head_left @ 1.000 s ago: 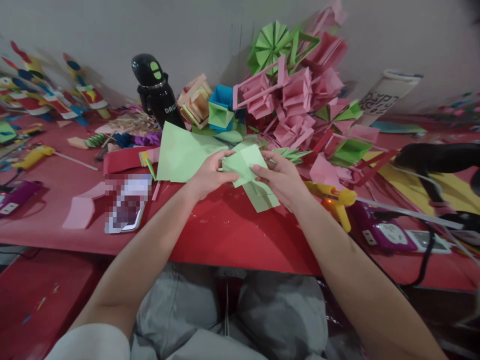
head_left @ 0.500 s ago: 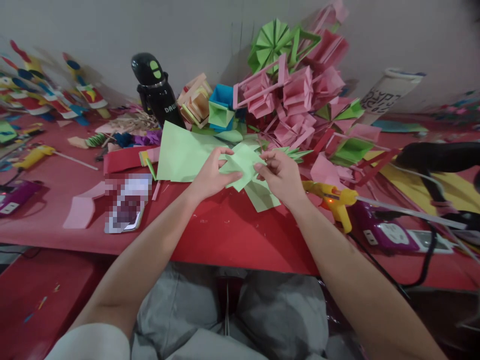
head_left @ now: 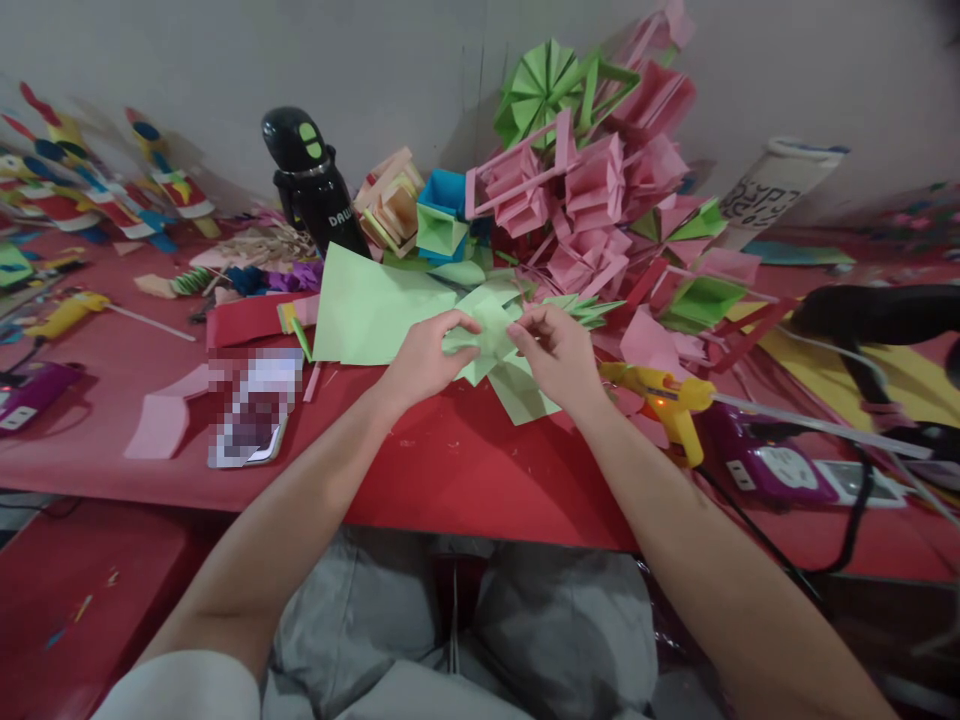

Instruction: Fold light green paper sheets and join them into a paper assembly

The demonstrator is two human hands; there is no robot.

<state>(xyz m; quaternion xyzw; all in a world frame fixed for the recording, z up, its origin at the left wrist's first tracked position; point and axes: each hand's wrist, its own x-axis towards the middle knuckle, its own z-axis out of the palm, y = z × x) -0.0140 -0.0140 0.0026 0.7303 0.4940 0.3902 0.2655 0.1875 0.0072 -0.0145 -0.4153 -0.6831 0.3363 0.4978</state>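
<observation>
1. A long red table (head_left: 465, 470) fills the scene, its far side heaped with a pile of folded pink and green paper forms (head_left: 592, 190) that leans against the grey wall.

2. A large flat sheet of light green paper (head_left: 367, 310) lies on the table just left of the person's hands, with a smaller green offcut (head_left: 525, 395) resting beneath them.

3. A black flask with a green button on its lid (head_left: 311, 185) stands upright behind the large sheet; a yellow hot-glue gun (head_left: 667, 400) lies just right of the right wrist, beside a purple power strip (head_left: 776, 470).

4. A phone (head_left: 255, 410) lies flat near the table's front edge, left of the left forearm.

5. The left hand (head_left: 424, 355) and the right hand (head_left: 555, 355) meet above the table, each pinching one side of a small piece of light green folded paper (head_left: 484, 335) between thumb and fingertips.

6. The piece, held open and broad a second ago, has been drawn in: the hands have closed toward each other and the paper now shows crossed flaps bunched between the fingers, a sign that a fold is being pressed in rather than started.
</observation>
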